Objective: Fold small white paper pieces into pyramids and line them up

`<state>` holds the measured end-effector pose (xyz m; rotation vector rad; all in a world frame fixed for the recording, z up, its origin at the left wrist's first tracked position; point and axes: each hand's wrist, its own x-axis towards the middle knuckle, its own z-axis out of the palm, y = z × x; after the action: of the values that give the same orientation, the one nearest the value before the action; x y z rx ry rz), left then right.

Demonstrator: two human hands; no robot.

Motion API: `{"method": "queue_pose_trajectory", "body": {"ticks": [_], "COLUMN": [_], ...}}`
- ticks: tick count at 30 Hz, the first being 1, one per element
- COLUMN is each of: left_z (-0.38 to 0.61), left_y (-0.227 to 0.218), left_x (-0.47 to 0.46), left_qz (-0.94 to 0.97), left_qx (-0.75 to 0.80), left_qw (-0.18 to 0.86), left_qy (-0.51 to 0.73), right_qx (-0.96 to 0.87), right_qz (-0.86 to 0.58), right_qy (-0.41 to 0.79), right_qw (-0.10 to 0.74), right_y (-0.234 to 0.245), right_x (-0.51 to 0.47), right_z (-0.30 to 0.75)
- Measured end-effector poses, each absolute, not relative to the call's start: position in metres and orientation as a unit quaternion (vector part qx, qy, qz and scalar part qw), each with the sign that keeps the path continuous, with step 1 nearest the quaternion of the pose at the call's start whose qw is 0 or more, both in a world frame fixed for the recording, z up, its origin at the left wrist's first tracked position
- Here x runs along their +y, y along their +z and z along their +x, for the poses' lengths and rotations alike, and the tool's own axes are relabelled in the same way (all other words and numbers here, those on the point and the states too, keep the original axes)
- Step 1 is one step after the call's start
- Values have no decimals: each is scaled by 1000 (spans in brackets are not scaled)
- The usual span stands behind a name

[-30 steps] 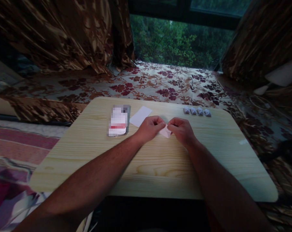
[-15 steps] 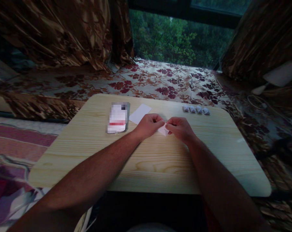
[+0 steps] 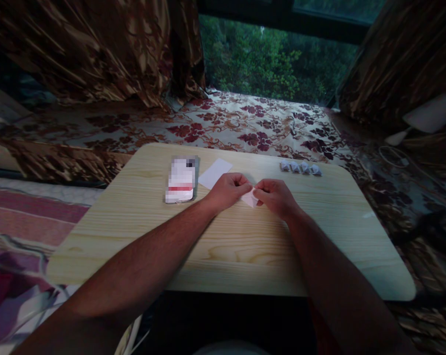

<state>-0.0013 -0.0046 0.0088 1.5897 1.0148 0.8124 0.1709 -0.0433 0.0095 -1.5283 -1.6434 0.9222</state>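
Observation:
Over the middle of the wooden table, a small folded piece of white paper point(image 3: 250, 198) is pinched between both hands. My left hand point(image 3: 230, 190) is closed on its left edge, thumb and forefinger together. On the other side, my right hand point(image 3: 272, 196) grips the paper's right part, its fingertips close to the left hand's. The fingers cover the paper's upper part; a pointed lower end shows below them. Just behind my left hand lies a flat sheet of white paper point(image 3: 215, 172).
The light wooden table point(image 3: 245, 256) has rounded corners. Several small folded paper pieces point(image 3: 300, 167) stand in a row at its back right. A phone point(image 3: 181, 180), blurred out, lies at the left. Beyond is a floral-covered window ledge point(image 3: 252, 123) between curtains point(image 3: 134, 59).
Both hands keep their pinch on the folded paper, with hardly any finger movement. The whole view has shifted very slightly.

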Motion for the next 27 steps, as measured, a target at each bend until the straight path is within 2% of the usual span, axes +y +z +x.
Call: {"method": "queue_pose_trajectory", "body": {"ticks": [12, 21, 27], "left_z": [3, 4, 5], "left_y": [2, 7, 3], "left_x": [-4, -9, -9], "left_qz": [617, 611, 610], "left_qx": [393, 399, 402], "left_qw": [530, 538, 539], "left_qy": [429, 422, 420], "right_qx": [-567, -529, -524], "right_qz": [-552, -536, -531], "right_qy": [451, 439, 445], "right_qw": [413, 489, 495], "right_y": [5, -1, -1], "right_x": [-41, -41, -41], "right_z": [168, 164, 164]}}
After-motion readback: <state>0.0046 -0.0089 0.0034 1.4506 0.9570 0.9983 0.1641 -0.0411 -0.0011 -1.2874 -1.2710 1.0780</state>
